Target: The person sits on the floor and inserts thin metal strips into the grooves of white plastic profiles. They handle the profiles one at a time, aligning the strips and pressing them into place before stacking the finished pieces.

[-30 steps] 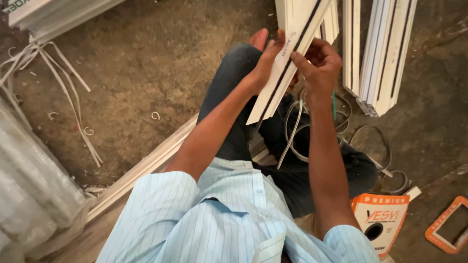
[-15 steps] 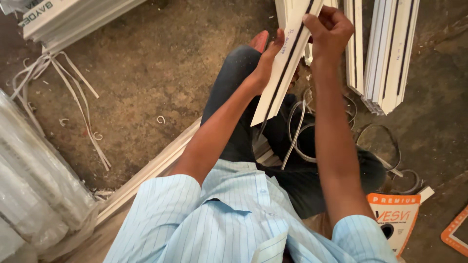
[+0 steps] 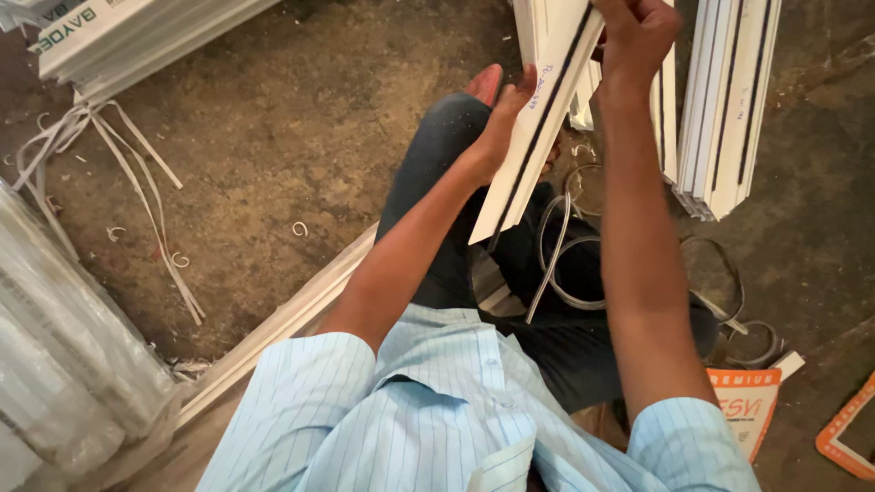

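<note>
Rough brown dirt floor (image 3: pixel 301 137) below a seated person. Over their lap a white plastic strip (image 3: pixel 538 118) with a dark groove slants upward. Left hand (image 3: pixel 504 114) cups its edge, fingers curled; right hand (image 3: pixel 635 36) pinches it higher up. Stacked white strips (image 3: pixel 729 100) stand just beside.

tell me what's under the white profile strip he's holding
Under the white profile strip lie grey gasket loops and dark trousers; the floor beneath them is covered.
</note>
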